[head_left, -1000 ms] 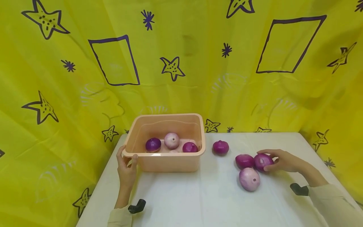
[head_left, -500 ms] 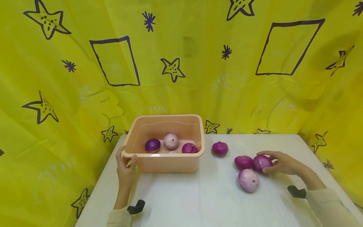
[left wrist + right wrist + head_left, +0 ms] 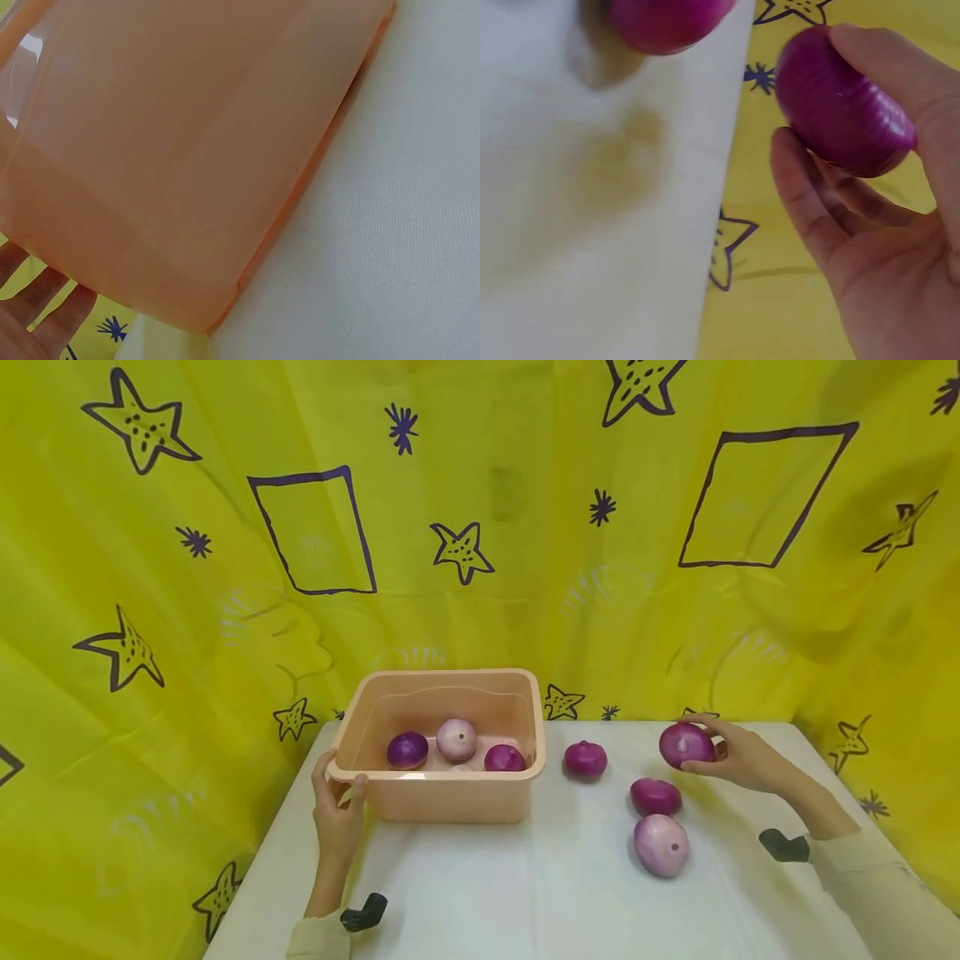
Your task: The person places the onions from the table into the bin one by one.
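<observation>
In the head view my right hand [image 3: 738, 758] grips a purple onion [image 3: 686, 746] above the table's right side. The right wrist view shows this red onion [image 3: 844, 105] pinched between thumb and fingers. My left hand [image 3: 337, 810] holds the front left corner of a peach plastic bin [image 3: 450, 797]. In the left wrist view its fingers [image 3: 64, 311] lie against the bin's wall [image 3: 172, 165]. Inside the bin are a dark purple onion [image 3: 407, 750], a pale onion [image 3: 456, 740] and a magenta onion [image 3: 505, 758]; another pale one is mostly hidden by the front rim.
On the white table [image 3: 570, 885], a magenta onion [image 3: 585, 761] sits right of the bin. Farther right, another magenta onion [image 3: 656, 797] touches a pale onion [image 3: 661, 846]. A yellow patterned curtain [image 3: 517, 610] hangs behind the table and along its sides.
My right hand has lifted the purple onion off the table, away from the two beside it. The left hand stays on the bin's corner. The head view has shifted slightly.
</observation>
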Action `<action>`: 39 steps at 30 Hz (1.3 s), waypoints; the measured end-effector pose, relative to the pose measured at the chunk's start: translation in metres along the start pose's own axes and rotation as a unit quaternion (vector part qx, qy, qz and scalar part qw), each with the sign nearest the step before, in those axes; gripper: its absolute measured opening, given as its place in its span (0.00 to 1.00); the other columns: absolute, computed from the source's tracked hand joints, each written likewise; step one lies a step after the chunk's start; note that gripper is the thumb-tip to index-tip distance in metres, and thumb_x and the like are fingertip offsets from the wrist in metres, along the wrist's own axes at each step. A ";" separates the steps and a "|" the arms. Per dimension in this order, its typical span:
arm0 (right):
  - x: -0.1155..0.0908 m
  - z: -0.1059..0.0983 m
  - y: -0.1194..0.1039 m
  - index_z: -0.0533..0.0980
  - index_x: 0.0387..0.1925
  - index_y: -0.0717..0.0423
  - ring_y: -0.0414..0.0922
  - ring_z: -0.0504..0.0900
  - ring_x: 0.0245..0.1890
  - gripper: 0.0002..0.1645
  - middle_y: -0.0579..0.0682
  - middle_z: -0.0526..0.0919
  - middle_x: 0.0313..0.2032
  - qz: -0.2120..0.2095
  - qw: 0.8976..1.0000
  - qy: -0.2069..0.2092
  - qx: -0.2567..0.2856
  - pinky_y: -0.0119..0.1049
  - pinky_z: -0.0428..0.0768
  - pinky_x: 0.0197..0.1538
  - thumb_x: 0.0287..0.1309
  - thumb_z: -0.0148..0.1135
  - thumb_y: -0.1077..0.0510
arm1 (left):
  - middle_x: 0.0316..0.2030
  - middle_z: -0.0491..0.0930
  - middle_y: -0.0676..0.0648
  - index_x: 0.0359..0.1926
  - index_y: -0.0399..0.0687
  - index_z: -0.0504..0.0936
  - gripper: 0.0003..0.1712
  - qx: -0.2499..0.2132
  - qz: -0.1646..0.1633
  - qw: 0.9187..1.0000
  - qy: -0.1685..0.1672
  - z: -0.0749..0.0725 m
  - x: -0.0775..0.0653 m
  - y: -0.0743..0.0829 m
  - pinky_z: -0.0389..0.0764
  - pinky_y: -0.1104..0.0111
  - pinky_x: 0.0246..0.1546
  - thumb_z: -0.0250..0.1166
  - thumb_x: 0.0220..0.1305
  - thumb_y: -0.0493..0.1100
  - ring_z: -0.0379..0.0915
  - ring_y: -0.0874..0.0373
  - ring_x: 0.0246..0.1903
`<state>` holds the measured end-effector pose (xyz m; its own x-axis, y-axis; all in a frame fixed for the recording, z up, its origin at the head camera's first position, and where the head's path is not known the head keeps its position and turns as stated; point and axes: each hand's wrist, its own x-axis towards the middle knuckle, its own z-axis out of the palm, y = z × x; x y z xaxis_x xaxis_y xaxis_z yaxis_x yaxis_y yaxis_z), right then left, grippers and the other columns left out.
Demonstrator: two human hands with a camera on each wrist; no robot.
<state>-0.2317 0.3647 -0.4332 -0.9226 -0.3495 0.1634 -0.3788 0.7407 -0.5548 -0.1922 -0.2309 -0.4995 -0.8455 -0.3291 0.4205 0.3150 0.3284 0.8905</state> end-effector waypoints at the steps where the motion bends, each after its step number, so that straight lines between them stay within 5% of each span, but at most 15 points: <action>1: 0.003 -0.002 -0.002 0.69 0.68 0.59 0.47 0.82 0.37 0.43 0.61 0.83 0.46 -0.004 1.000 0.014 0.000 0.30 0.83 0.37 0.55 0.78 0.54 | 0.71 0.70 0.38 0.77 0.54 0.58 0.37 0.001 0.002 1.000 0.001 0.000 0.000 0.000 0.77 0.83 0.46 0.62 0.73 0.40 0.74 0.65 0.51; 8: 0.027 -0.022 -0.021 0.68 0.70 0.56 0.58 0.85 0.40 0.43 0.65 0.83 0.48 -0.023 0.996 0.081 0.008 0.23 0.81 0.37 0.55 0.78 0.58 | 0.72 0.68 0.39 0.77 0.55 0.57 0.37 0.009 0.005 1.000 -0.003 0.000 -0.001 -0.002 0.76 0.83 0.48 0.62 0.73 0.40 0.73 0.68 0.52; 19: 0.058 -0.048 -0.053 0.66 0.72 0.56 0.65 0.82 0.44 0.44 0.68 0.79 0.54 -0.006 0.993 0.117 0.012 0.21 0.79 0.35 0.58 0.76 0.55 | 0.73 0.66 0.37 0.77 0.48 0.56 0.37 0.019 -0.005 1.000 0.000 0.001 -0.003 0.010 0.76 0.82 0.48 0.61 0.73 0.37 0.71 0.70 0.51; 34: 0.087 -0.045 -0.080 0.67 0.71 0.54 0.61 0.83 0.48 0.43 0.63 0.78 0.57 -0.014 0.995 0.096 0.017 0.18 0.77 0.40 0.58 0.77 0.54 | 0.73 0.67 0.39 0.78 0.54 0.56 0.38 0.018 -0.008 1.000 0.005 -0.001 -0.001 -0.003 0.76 0.83 0.48 0.62 0.73 0.38 0.72 0.66 0.52; 39: 0.105 -0.039 -0.095 0.67 0.71 0.55 0.59 0.83 0.47 0.43 0.62 0.80 0.55 -0.047 0.996 0.071 0.000 0.26 0.81 0.43 0.58 0.76 0.52 | 0.73 0.66 0.40 0.78 0.57 0.56 0.38 0.012 0.004 1.000 -0.001 -0.002 0.000 -0.004 0.76 0.82 0.48 0.62 0.73 0.40 0.73 0.62 0.54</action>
<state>-0.2952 0.2800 -0.3320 -0.8840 -0.3331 0.3280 -0.4643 0.7081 -0.5320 -0.1924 -0.2335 -0.5024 -0.8445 -0.3241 0.4264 0.3105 0.3525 0.8828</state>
